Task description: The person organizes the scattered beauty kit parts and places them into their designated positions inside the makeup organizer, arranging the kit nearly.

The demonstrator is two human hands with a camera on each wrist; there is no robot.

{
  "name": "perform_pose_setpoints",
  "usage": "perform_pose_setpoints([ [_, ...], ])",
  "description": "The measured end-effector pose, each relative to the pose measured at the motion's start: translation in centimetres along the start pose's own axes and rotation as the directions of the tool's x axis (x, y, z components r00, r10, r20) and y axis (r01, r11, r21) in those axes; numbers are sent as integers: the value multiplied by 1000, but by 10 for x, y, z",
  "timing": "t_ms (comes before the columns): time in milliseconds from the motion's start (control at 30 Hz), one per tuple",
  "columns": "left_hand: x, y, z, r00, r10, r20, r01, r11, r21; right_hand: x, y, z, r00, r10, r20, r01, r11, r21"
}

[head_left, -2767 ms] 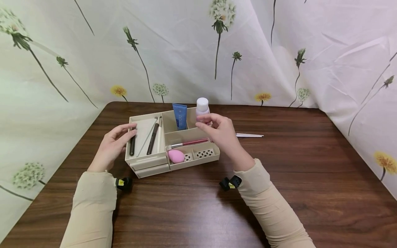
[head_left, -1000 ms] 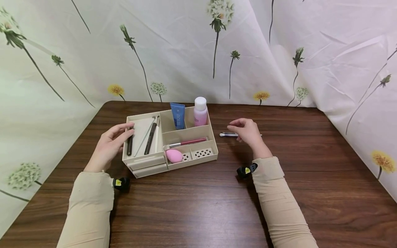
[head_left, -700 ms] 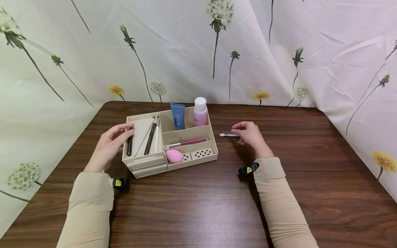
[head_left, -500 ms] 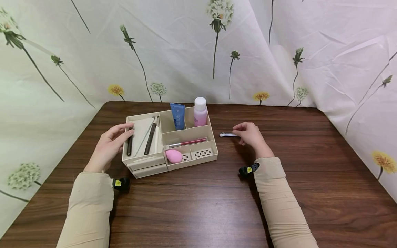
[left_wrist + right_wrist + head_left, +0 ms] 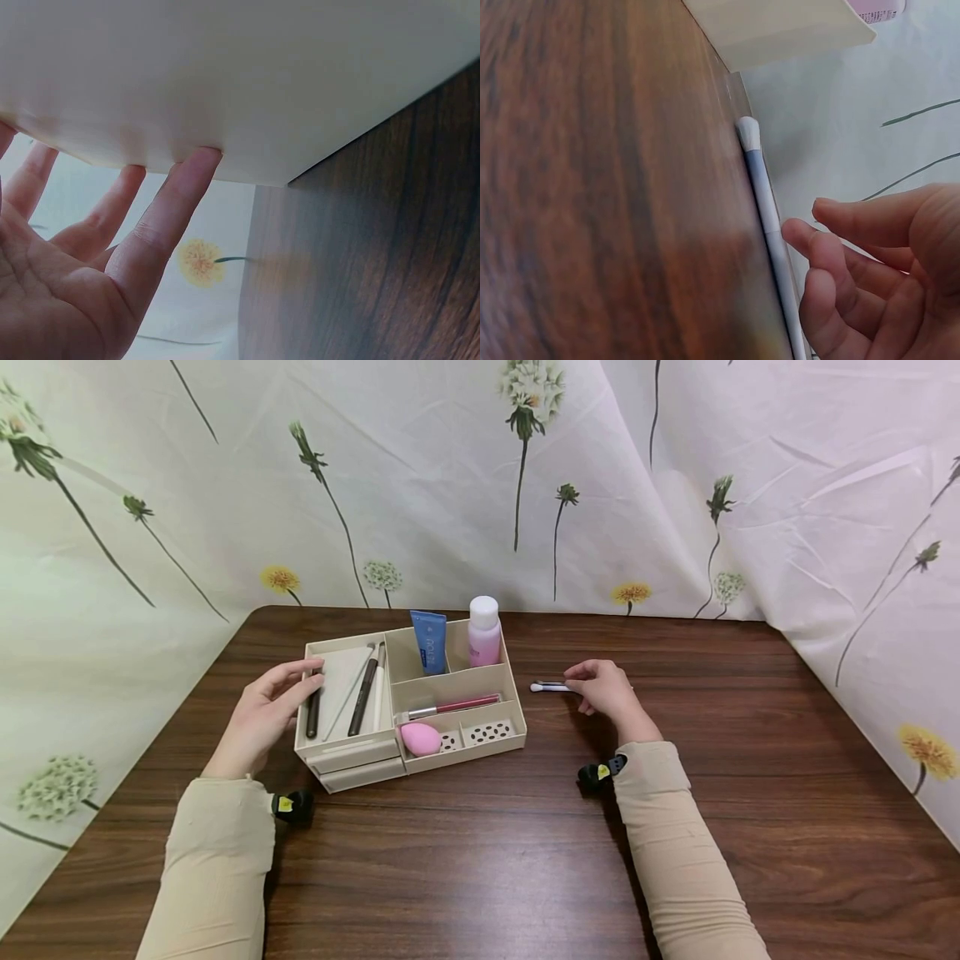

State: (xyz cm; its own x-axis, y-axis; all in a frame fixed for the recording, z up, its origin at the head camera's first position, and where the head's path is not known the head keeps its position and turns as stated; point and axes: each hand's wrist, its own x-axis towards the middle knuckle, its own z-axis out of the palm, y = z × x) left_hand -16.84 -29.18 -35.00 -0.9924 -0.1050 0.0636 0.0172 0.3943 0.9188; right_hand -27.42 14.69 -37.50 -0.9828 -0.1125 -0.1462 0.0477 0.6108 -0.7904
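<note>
My left hand [image 5: 258, 714] rests against the left side of a cream desktop organizer [image 5: 352, 750]; in the left wrist view its fairly straight fingers touch the outer wall [image 5: 247, 90]. To the right of the organizer, my right hand [image 5: 611, 693] is low over the table at a white-tipped makeup brush [image 5: 550, 687]. A darker tip shows just behind that one. In the right wrist view the brush [image 5: 763, 199] lies along the tabletop, with bent fingertips right at its handle and the thumb apart from it. The hand hides the handle's far end in the head view.
Inside the organizer are a blue tube [image 5: 431, 642], a pink bottle with white cap [image 5: 483, 631], a red-handled brush [image 5: 457, 704], a pink makeup sponge [image 5: 422, 738] and several pens and slim brushes. A floral cloth [image 5: 450, 485] hangs behind the wooden table [image 5: 480, 860].
My right hand has moved from beside the pink bottle rightward and down to the brush, then shifted only slightly. The left hand stays on the organizer's left side.
</note>
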Motion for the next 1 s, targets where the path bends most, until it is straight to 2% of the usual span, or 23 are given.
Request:
perform_pose_setpoints([
  [633,0,-1,0,1000,-2,3,2,1000,-13,1,4,1,999,19,38,-18,1000,-20],
  [1000,1,-2,0,1000,6,0,-6,1000,-11,1,6,0,997,-12,79,21,993,-114],
])
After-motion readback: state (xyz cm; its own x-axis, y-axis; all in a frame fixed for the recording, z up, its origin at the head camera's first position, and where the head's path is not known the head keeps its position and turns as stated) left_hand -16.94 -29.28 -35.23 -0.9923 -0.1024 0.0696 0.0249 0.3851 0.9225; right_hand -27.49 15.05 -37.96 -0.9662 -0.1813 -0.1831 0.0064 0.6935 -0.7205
